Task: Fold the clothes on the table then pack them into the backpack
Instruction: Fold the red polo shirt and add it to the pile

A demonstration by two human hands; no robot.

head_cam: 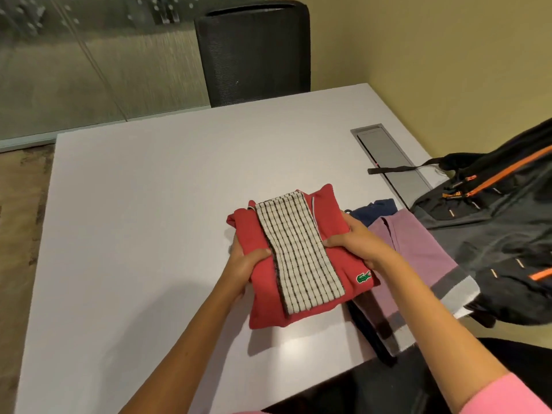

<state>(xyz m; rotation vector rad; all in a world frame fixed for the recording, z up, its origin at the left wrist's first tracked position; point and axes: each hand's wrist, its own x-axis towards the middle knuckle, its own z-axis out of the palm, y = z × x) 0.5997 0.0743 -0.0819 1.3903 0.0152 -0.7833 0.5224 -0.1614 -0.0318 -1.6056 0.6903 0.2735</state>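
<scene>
On the white bench point(134, 234) the left hand point(245, 264) grips the left edge of a folded red polo shirt point(268, 297), thumb on top and fingers tucked beneath. A folded white checked cloth point(298, 258) lies lengthwise on the shirt. The right hand point(355, 243) clamps the shirt's right edge the same way, so the two hands stand apart with the stack between them, just above the bench near its middle.

Both pieces look soft, light and limp; held by the edges alone the stack would likely sag and the top cloth could slide, so support from under both sides seems best.

Right of the stack lie one folded purple garment point(418, 252) and one navy garment point(376, 209) half hidden behind it. Furthest right sits one dark backpack point(493, 222) with orange zips. In all, four garments, one bag.
</scene>
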